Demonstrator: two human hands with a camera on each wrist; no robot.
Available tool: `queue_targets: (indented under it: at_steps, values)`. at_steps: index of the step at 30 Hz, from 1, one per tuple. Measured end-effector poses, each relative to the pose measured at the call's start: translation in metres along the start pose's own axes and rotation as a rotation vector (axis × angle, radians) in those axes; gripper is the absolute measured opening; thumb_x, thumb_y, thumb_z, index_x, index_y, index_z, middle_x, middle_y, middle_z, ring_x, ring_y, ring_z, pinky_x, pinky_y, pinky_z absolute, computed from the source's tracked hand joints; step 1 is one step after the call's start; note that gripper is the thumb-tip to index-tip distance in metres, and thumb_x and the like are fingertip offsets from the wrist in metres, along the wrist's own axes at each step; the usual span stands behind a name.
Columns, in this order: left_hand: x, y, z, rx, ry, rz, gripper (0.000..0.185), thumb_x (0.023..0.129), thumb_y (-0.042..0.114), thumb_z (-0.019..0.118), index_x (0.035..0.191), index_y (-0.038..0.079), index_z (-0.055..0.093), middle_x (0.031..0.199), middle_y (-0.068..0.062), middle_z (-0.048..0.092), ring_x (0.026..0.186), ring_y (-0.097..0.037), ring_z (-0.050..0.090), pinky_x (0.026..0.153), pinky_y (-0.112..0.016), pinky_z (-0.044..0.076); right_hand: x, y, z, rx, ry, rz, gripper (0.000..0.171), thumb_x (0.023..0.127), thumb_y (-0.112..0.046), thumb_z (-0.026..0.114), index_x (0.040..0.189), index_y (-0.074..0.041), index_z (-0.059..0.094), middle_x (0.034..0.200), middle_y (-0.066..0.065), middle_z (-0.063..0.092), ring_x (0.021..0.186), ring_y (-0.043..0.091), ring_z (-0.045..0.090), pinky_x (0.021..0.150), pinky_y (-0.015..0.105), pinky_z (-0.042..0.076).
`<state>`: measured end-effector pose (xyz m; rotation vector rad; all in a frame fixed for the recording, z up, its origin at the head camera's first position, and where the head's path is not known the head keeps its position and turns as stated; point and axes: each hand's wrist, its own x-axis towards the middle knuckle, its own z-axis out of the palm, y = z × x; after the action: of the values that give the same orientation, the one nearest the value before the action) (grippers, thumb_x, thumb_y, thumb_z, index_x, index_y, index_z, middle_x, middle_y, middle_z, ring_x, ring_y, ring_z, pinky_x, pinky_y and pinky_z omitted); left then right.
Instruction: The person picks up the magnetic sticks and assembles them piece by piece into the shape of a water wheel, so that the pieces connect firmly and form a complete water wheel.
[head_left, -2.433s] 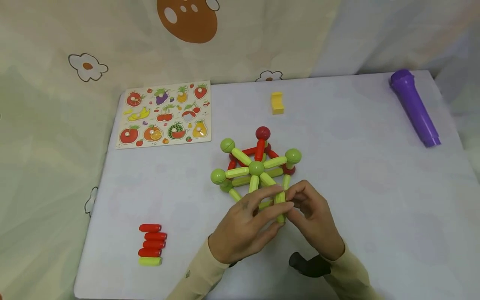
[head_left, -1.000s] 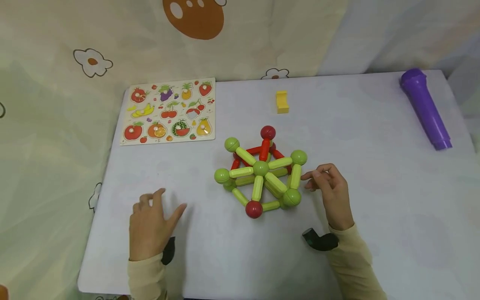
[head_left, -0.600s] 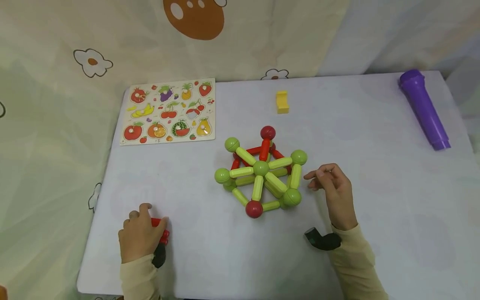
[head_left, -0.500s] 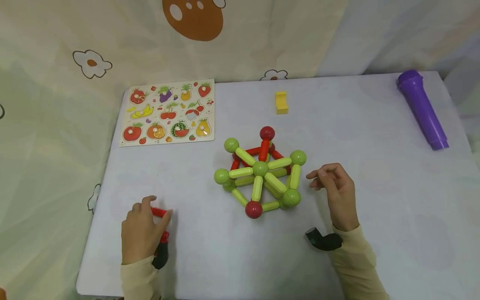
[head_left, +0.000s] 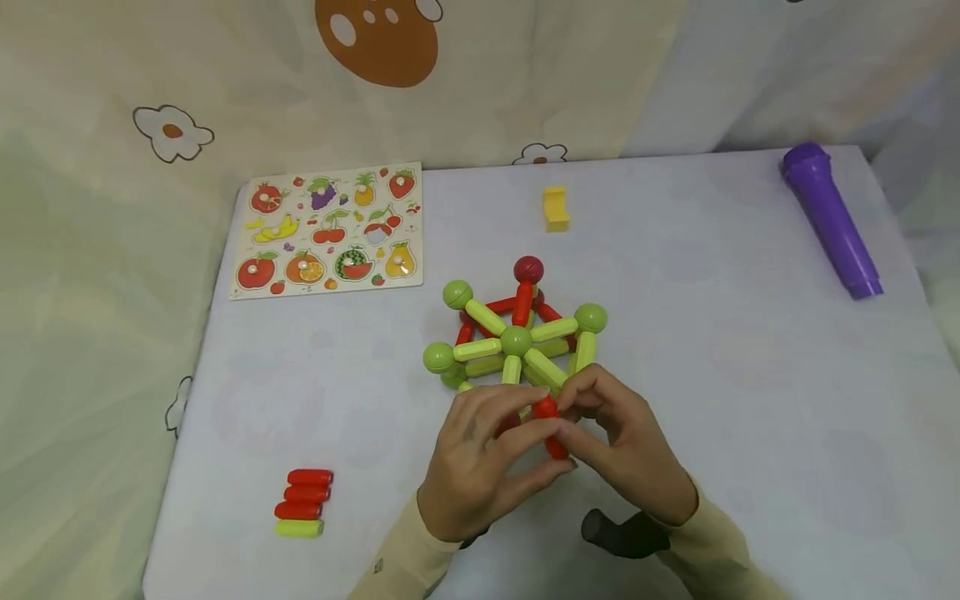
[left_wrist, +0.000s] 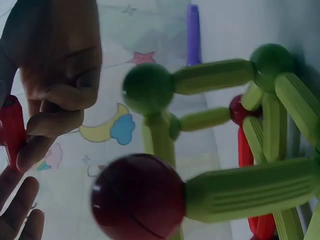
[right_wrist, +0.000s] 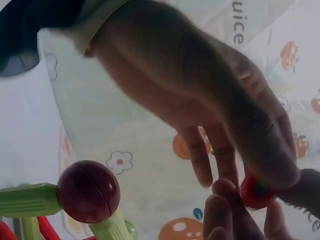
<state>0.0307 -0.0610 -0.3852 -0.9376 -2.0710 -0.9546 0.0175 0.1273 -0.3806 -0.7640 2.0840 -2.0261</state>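
Note:
A ball-and-stick toy structure (head_left: 516, 341) of green and red parts stands mid-table, a green ball at the hub of its upper spokes. Just in front of it, my left hand (head_left: 480, 467) pinches a red stick (head_left: 555, 446) between thumb and fingers, the stick held steeply. From the right, my right hand (head_left: 630, 442) pinches the same stick with thumb and fingertips; its red end (right_wrist: 257, 192) shows under the thumb in the right wrist view. A dark red ball (left_wrist: 139, 197) on the structure's near corner is beside the hands, mostly covered by the left one in the head view.
Several loose sticks, red (head_left: 307, 493) and one green (head_left: 298, 528), lie in a row at front left. A fruit puzzle board (head_left: 330, 229) lies at back left, a yellow block (head_left: 556, 208) at back centre, a purple toy microphone (head_left: 832, 221) at back right.
Both hands let go of a green stick at the structure's front. My left hand went left, took a red stick from the row and brought it back; the right hand moved in to meet it.

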Motion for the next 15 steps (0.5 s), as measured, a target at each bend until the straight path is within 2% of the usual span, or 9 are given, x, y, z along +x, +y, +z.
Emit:
queue_targets:
  at_steps: [2, 4, 8, 11, 15]
  values:
    - [0.000, -0.003, 0.005, 0.049, -0.006, -0.011, 0.050, 0.074, 0.034, 0.083, 0.110, 0.006, 0.061, 0.117, -0.015, 0.060, 0.103, -0.027, 0.058, 0.087, -0.034, 0.049, 0.008, 0.004, -0.005, 0.001, 0.041, 0.038, 0.018, 0.087, 0.009, 0.061, 0.099, 0.001, 0.050, 0.085, 0.002, 0.067, 0.076, 0.014, 0.062, 0.072, 0.027, 0.053]
    - [-0.002, -0.009, 0.006, 0.076, -0.027, -0.053, 0.049, 0.078, 0.035, 0.079, 0.113, 0.006, 0.060, 0.121, -0.016, 0.059, 0.108, -0.030, 0.056, 0.092, -0.037, 0.047, 0.018, 0.009, -0.017, -0.037, 0.109, 0.076, 0.018, 0.087, 0.007, 0.063, 0.100, 0.002, 0.051, 0.087, 0.003, 0.069, 0.080, 0.015, 0.063, 0.077, 0.026, 0.051]
    - [-0.010, -0.020, 0.004, 0.100, -0.085, -0.162, 0.040, 0.090, 0.037, 0.066, 0.115, 0.007, 0.062, 0.123, -0.016, 0.057, 0.116, -0.032, 0.052, 0.099, -0.042, 0.043, 0.047, 0.024, -0.046, -0.214, 0.239, 0.120, 0.020, 0.088, -0.001, 0.065, 0.102, 0.002, 0.052, 0.087, 0.005, 0.072, 0.086, 0.016, 0.061, 0.080, 0.026, 0.044]
    - [-0.016, -0.025, 0.003, 0.115, -0.127, -0.212, 0.035, 0.094, 0.036, 0.060, 0.112, 0.007, 0.064, 0.122, -0.015, 0.058, 0.118, -0.032, 0.051, 0.100, -0.043, 0.041, 0.067, 0.036, -0.061, -0.321, 0.238, 0.200, 0.022, 0.090, -0.013, 0.066, 0.104, -0.002, 0.053, 0.087, 0.004, 0.073, 0.085, 0.016, 0.058, 0.077, 0.027, 0.043]
    - [-0.021, -0.029, 0.006, 0.115, -0.159, -0.230, 0.033, 0.093, 0.035, 0.061, 0.111, 0.007, 0.065, 0.122, -0.014, 0.058, 0.119, -0.033, 0.051, 0.102, -0.043, 0.040, 0.086, 0.048, -0.068, -0.355, 0.169, 0.294, 0.026, 0.091, -0.023, 0.066, 0.106, -0.006, 0.054, 0.092, 0.004, 0.073, 0.084, 0.016, 0.062, 0.070, 0.028, 0.045]
